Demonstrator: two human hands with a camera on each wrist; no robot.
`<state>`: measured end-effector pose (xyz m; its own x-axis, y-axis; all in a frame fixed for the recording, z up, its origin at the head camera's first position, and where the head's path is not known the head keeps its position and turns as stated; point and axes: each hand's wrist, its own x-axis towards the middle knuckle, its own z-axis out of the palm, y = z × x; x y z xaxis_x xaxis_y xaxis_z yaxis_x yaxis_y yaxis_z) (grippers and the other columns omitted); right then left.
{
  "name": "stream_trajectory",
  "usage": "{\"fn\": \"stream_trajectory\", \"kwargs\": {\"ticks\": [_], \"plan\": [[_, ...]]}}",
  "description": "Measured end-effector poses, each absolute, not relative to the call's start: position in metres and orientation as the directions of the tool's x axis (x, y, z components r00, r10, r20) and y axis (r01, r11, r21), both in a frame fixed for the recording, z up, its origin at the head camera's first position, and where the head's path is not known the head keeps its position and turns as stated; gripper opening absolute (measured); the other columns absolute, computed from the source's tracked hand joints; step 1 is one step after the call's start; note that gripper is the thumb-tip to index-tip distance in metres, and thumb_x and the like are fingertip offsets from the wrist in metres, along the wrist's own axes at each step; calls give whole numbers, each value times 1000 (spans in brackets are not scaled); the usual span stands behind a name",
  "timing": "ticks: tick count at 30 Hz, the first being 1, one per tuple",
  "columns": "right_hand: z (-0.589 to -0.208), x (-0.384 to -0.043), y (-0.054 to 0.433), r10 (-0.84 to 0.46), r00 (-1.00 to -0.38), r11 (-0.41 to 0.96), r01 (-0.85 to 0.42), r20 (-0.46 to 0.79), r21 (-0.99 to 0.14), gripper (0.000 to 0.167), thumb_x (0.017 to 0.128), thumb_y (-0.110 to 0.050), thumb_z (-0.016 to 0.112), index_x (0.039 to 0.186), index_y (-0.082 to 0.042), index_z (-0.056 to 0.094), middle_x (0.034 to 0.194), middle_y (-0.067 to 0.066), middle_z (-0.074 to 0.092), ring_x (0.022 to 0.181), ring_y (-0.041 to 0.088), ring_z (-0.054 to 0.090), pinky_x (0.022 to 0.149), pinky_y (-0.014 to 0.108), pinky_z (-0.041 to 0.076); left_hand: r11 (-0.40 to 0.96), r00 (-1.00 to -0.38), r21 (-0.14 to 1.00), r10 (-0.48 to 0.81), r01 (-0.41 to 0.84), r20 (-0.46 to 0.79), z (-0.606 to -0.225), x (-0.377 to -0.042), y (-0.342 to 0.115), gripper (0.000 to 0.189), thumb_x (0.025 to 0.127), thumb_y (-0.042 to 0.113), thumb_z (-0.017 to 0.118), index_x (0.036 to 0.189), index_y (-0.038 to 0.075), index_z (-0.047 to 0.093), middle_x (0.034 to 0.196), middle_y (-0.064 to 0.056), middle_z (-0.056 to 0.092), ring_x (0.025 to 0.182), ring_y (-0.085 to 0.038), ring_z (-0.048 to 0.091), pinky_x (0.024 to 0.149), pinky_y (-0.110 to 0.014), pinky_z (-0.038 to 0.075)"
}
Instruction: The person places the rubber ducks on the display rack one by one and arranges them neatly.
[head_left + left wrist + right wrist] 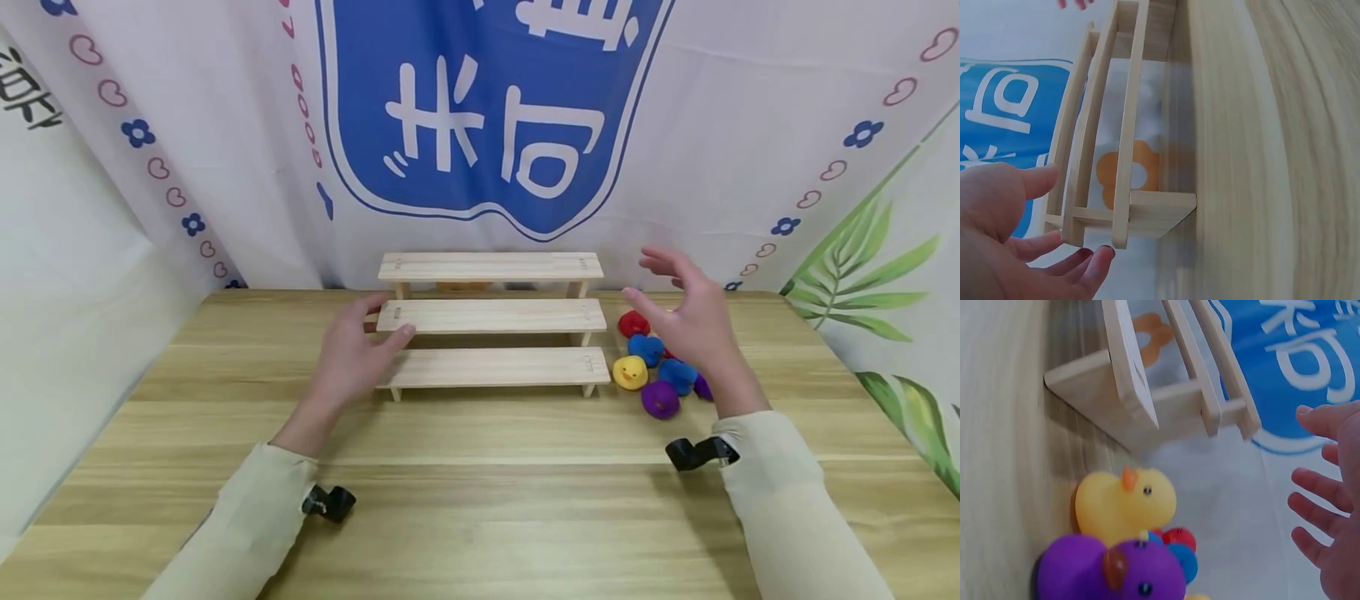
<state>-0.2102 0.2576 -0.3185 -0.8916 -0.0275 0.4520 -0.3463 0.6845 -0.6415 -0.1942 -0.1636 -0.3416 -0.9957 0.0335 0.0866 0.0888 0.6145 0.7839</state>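
Left grip [354, 350]: released, fingers loosely spread about the left end of the wooden stand [491, 316]; contact is hard to tell.
Right grip [693, 321]: released, raised apart from the ducks.
Purple duck [661, 400]: on the tabletop [480, 508] right of the stand; probably light, squeezable, best pinched round the body.
Yellow duck [630, 372]: beside the stand's right end; likely similar.
Stand: mid-tabletop, stiff, probably light; hold both ends.
Rear ducks: overlapped, count unclear.
Banner [480, 192]: cut off above.
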Motion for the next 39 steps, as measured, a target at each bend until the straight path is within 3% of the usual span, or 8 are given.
{"fn": "stream_trajectory", "kwargs": {"ticks": [7, 10, 15, 21, 27, 31, 39], "plan": [[-327, -211, 282, 92, -937, 623, -210, 337, -754, 58, 101, -35, 75, 153, -20, 55, 148, 10, 65, 139, 28, 57, 120, 55, 43, 589, -1000, 808, 17, 14, 5, -345, -199, -163, 74, 106, 39, 65, 166, 11, 33, 170, -19, 37, 147, -45, 47, 115, -59, 48], [-331, -212, 296, 144, -940, 599, -165, 309, -783, 57, 101, -37, 74, 153, -22, 56, 148, 9, 65, 134, 21, 59, 118, 45, 46, 581, -1000, 814, 6, -12, -19, -345, -200, -163, 75, 106, 40, 64, 168, 14, 30, 172, -16, 36, 147, -42, 48, 113, -58, 50], [-342, -214, 323, 204, -941, 590, -103, 271, -801, 59, 100, -44, 73, 153, -25, 56, 148, 7, 64, 123, 4, 60, 106, 21, 49, 569, -999, 822, 1, -33, -41, -346, -201, -164, 76, 107, 40, 63, 169, 15, 27, 173, -15, 34, 145, -40, 50, 109, -54, 53], [-353, -213, 349, 265, -940, 541, -39, 214, -840, 58, 99, -38, 75, 152, -23, 58, 141, -5, 66, 119, 2, 60, 92, 4, 48, 560, -999, 828, 6, -41, -53, -346, -202, -165, 76, 107, 40, 63, 170, 17, 26, 173, -12, 33, 139, -35, 55, 97, -42, 56], [-362, -212, 369, 255, -957, 461, -7, 140, -887, 56, 100, -30, 75, 152, -20, 58, 125, -24, 66, 114, -5, 60, 86, 2, 49, 524, -998, 851, 16, -40, -57, -347, -204, -168, 75, 107, 36, 63, 170, 18, 26, 173, -9, 34, 125, -30, 60, 81, -27, 55], [-369, -210, 382, 214, -973, 361, -1, 83, -932, 57, 100, -22, 76, 153, -18, 56, 122, -27, 68, 111, -8, 62, 85, 2, 51, 517, -998, 856, 30, -27, -50, -348, -206, -169, 73, 108, 35, 63, 169, 18, 28, 173, -9, 35, 123, -30, 63, 78, -24, 55], [-382, -208, 397, 157, -986, 293, 101, -56, -951, 71, 96, -26, 80, 159, -19, 50, 119, -28, 68, 103, -15, 64, 83, 3, 51, 525, -999, 851, 24, -20, -38, -350, -206, -170, 71, 108, 32, 63, 168, 15, 30, 171, -12, 37, 119, -29, 64, 78, -24, 55]]}}
